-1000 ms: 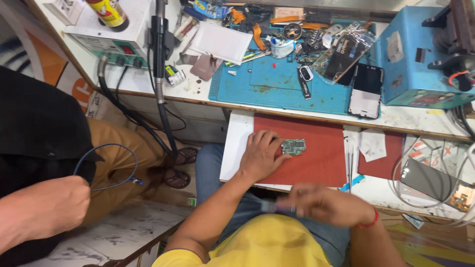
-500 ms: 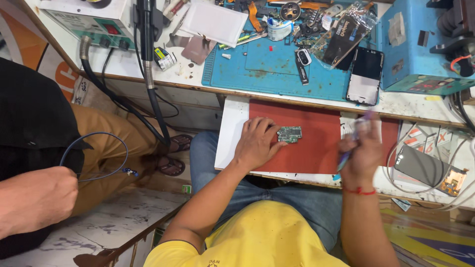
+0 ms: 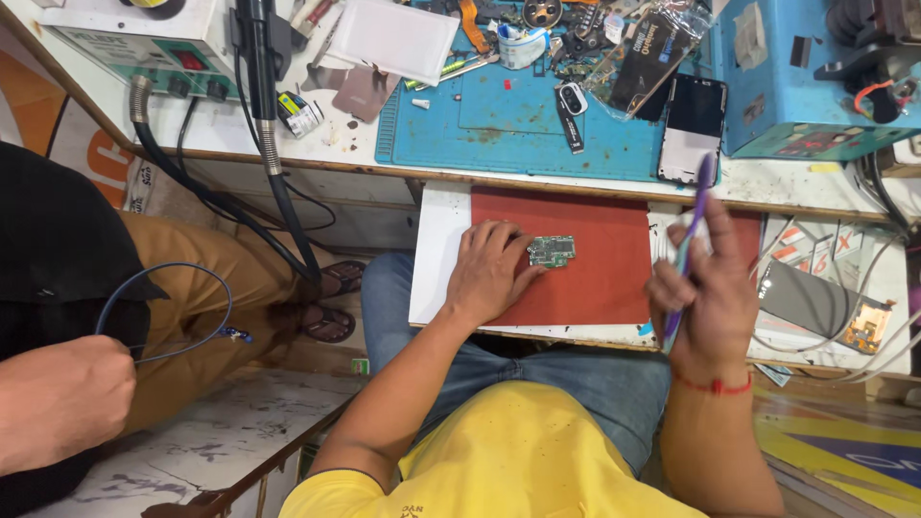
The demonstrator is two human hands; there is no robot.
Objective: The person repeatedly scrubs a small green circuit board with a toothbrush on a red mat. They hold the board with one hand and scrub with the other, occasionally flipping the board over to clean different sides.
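My left hand [image 3: 487,270] lies flat on a red mat [image 3: 595,259], its fingertips holding down a small green circuit board [image 3: 552,250]. My right hand [image 3: 705,293] is raised over the mat's right edge and grips a purple toothbrush-like tool [image 3: 686,251], its head pointing up toward a dark phone [image 3: 693,128]. The mat rests on a white board [image 3: 436,249] across my lap.
A blue work mat [image 3: 508,125] on the bench carries loose tools and phone parts. A blue machine [image 3: 815,72] stands at the right, a white soldering station [image 3: 125,38] at the left. Another person's hand [image 3: 58,398] holds a blue cable [image 3: 177,307] at the left.
My right hand came up from my lap, took the purple tool and lifted it upright at the mat's right edge. My left hand stayed on the circuit board.
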